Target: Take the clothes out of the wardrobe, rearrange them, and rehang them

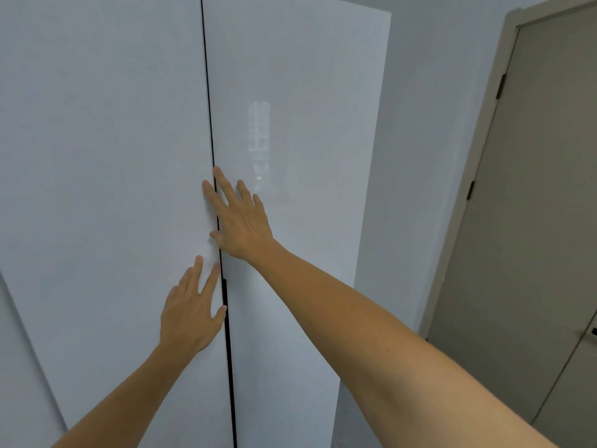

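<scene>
The tall glossy white wardrobe (290, 92) is closed; its two flat doors are divided by a thin dark vertical seam (210, 108). The left hand (192, 315) is laid flat, fingers spread, just left of the seam. The right hand (240, 218) is spread flat higher up, across the seam. A grey room door (542, 189) is seen well right of the seam.

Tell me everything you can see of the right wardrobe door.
The right wardrobe door is a tall, plain, glossy white panel with no handle visible, showing a faint window reflection. It looks shut, a thin dark gap separating it from the left door. The right hand lies flat on it by that gap, fingers spread.
</scene>
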A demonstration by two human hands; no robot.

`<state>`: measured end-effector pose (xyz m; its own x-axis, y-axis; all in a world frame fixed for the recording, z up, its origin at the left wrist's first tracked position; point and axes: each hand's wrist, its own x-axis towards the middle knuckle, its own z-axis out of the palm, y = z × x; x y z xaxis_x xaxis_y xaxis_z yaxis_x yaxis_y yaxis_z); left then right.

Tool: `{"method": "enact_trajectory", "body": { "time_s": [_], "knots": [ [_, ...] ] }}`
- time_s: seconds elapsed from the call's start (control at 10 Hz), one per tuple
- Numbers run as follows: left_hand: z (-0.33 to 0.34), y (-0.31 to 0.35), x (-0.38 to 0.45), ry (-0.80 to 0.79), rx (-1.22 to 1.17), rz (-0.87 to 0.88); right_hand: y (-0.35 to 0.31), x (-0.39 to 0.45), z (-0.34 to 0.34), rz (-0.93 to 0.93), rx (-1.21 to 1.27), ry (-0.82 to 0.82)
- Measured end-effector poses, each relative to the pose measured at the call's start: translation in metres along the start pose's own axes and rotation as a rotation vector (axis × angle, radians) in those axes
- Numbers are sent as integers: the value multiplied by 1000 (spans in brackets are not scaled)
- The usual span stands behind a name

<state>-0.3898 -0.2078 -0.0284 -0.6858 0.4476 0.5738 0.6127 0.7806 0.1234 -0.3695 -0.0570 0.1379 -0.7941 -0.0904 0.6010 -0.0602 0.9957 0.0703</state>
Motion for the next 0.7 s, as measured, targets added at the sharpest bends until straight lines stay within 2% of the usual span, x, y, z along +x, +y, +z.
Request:
{"method": "enact_trajectory", "body": {
  "time_s": [0.2, 0.3, 0.4, 0.5, 0.7],
  "knots": [
    [2, -9, 8, -26, 10, -5, 4, 10, 11, 15, -4, -34],
    [-5, -7, 12, -90, 16, -31, 1, 12, 10, 43, 3, -60],
    [-17, -4, 13, -159, 30, -55, 2, 12, 6, 49, 16, -97],
    [-37, 1, 7, -164, 32, -91, 6, 6, -5, 43, 54, -99],
    [-85, 19, -17, -102, -28, -147, 29, -50, -33, 12, 229, 36]
  ]
}}
